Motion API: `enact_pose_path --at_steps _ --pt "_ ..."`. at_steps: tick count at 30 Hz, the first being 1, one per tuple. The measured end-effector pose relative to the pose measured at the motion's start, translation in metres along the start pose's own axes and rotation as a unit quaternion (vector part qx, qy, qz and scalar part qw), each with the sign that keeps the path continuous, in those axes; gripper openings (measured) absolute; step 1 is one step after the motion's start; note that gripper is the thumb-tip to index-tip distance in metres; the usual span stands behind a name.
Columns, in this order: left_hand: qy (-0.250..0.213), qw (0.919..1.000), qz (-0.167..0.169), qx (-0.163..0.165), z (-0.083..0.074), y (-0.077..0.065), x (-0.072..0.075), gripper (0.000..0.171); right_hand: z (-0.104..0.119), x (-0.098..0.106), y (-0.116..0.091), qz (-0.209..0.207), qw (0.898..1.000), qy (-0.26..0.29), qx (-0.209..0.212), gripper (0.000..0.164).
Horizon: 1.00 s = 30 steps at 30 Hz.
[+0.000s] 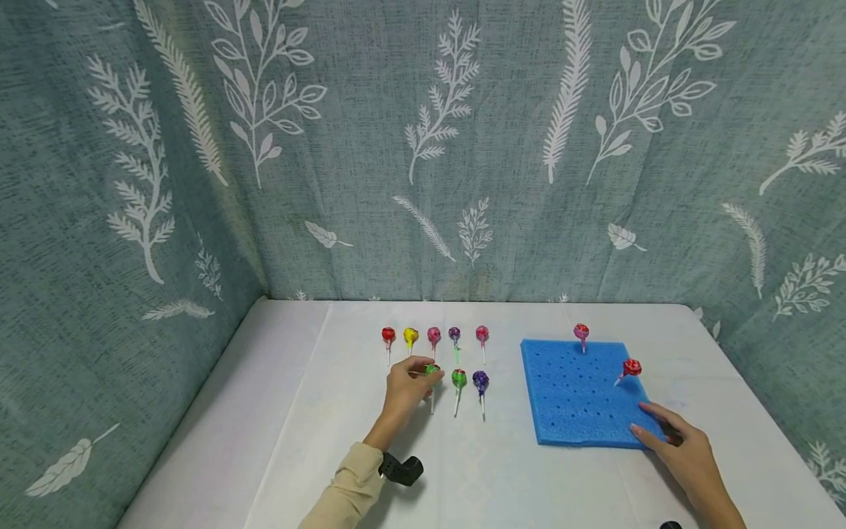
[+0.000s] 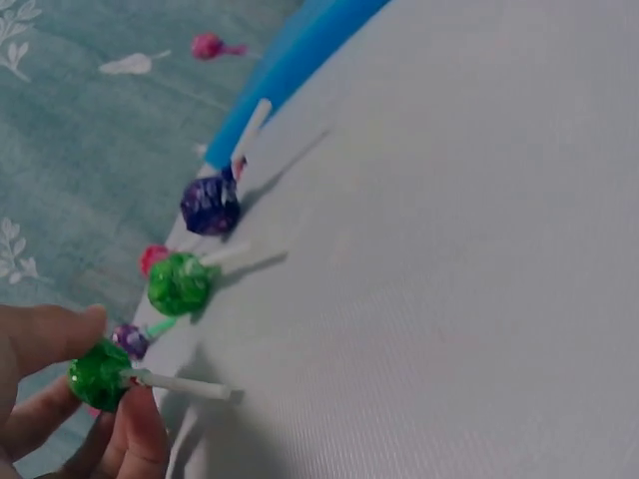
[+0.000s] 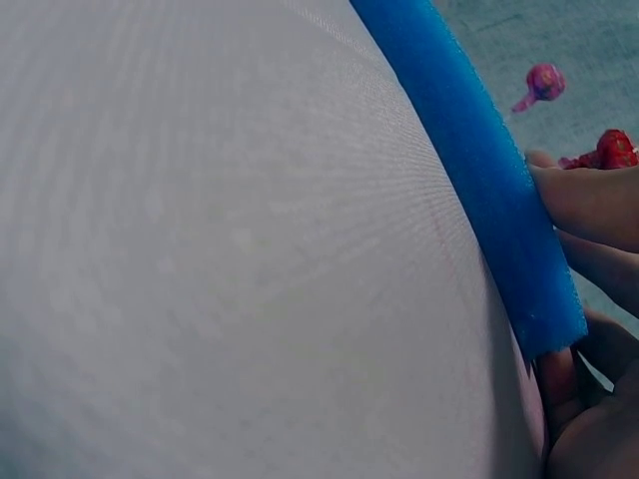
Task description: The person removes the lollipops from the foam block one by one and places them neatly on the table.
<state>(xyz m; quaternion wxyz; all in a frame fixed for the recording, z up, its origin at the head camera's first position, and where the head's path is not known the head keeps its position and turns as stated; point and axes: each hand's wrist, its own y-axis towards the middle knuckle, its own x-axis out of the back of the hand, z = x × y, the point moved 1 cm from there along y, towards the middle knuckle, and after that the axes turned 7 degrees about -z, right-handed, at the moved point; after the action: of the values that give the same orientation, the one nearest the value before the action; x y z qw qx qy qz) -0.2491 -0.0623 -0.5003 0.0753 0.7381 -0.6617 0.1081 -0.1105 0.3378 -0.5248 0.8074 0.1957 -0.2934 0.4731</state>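
My left hand (image 1: pixel 405 383) pinches a green-wrapped lollipop (image 2: pixel 100 377) by its head, thumb on one side and fingers on the other. Its white stick points toward me over the white table. Just right of it lie another green lollipop (image 1: pixel 459 378) and a dark purple one (image 1: pixel 480 380). On the right, my right hand (image 1: pixel 689 450) grips the near right corner of a blue foam board (image 1: pixel 575 430), with some fingers tucked under its edge (image 3: pixel 554 334). A pink lollipop (image 1: pixel 581 332) and a red one (image 1: pixel 632 366) stand in the board, the red one tilted.
Behind the left hand lies a row of lollipops: red (image 1: pixel 388 335), yellow (image 1: pixel 410 336), pink (image 1: pixel 433 335), purple (image 1: pixel 454 334) and another pink one (image 1: pixel 482 333). Rows of small holes dot the board. A patterned green curtain (image 1: pixel 370 242) hangs behind the white table (image 1: pixel 476 477).
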Motion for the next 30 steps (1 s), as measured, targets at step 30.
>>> enact_pose_path --at_steps 30 --pt "0.121 0.9898 -0.012 -0.075 0.0020 0.0058 -0.0063 0.028 -0.0016 0.0011 -0.0010 -0.011 1.000 0.006 0.017 0.067"
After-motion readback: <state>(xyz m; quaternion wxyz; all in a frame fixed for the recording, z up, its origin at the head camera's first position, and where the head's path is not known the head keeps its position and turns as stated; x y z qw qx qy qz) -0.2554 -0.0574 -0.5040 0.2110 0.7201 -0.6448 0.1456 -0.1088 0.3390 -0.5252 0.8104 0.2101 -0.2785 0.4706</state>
